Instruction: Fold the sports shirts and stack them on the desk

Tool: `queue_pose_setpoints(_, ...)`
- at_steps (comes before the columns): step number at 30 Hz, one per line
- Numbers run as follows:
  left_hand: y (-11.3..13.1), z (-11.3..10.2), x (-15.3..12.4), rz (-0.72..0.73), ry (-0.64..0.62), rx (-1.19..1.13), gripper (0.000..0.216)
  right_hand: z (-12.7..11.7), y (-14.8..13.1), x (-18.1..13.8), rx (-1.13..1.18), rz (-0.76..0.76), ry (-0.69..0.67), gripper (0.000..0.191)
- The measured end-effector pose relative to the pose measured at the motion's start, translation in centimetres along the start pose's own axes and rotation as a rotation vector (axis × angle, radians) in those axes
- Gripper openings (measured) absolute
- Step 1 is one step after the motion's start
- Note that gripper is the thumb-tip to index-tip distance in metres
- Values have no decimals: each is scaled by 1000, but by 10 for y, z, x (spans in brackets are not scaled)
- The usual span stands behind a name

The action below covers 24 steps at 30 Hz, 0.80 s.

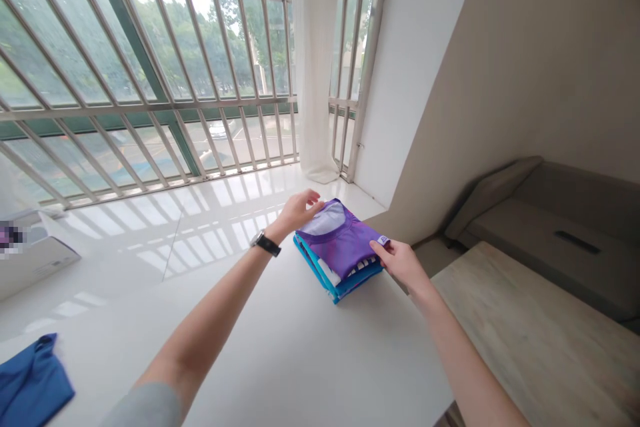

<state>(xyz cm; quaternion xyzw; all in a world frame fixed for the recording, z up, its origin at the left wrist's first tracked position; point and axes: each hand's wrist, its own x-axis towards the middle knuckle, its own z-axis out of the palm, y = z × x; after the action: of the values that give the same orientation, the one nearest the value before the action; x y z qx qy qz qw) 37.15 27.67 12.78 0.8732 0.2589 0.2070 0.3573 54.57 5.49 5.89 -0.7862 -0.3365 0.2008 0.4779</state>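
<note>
A folded purple T-shirt (345, 243) with a pale inner neckline lies on top of a small stack of folded clothes. Beneath it show a bright blue garment (357, 285) and a black-and-white patterned piece. My left hand (299, 211), with a dark-strapped watch on the wrist, is at the shirt's far left corner, its fingers curled in at the edge. At the shirt's right edge, my right hand (400, 260) pinches the purple fabric between thumb and fingers, beside a small white-lettered patch.
The stack rests on a glossy white surface (240, 353) beneath a barred window (200, 47). A dark blue cloth (35, 380) lies at lower left, a white box (40, 257) behind it. On the right are a marble-like tabletop (530, 327) and a grey sofa (545, 213).
</note>
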Motion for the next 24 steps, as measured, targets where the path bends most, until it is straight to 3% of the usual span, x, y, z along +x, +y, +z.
queue_pose_setpoints(1, 6, 6, -22, 76, 39, 31, 34, -1, 1, 2, -22, -35, 30, 41)
queue_pose_setpoints(3, 17, 26, -65, 191, -17, 84, 33, -2, 3, 6, -72, -87, 74, 44)
queue_pose_setpoints(5, 27, 54, -97, 233, 30, 183, 40, 0, 3, 8, -128, -114, 92, 44)
queue_pose_setpoints(7, 32, 81, -113, 251, 114, 276, 50, 3, 2, 7, -177, -122, 103, 43)
queue_pose_setpoints(10, 31, 103, -116, 266, 221, 367, 32, 4, 1, 3, -224, -125, 129, 43)
queue_pose_setpoints(12, 28, 102, -113, 299, 218, 394, 19, 2, 2, 1, -258, -130, 148, 44)
queue_pose_setpoints(17, 22, 79, -113, 397, 74, 390, 20, -3, 13, 6, -190, -142, 120, 42)
queue_pose_setpoints(22, 19, 70, -118, 352, -40, 200, 26, 4, 29, 20, -26, -101, 82, 43)
queue_pose_setpoints(24, 16, 75, -120, 271, 10, 125, 33, 9, 36, 24, 43, -80, 57, 51)
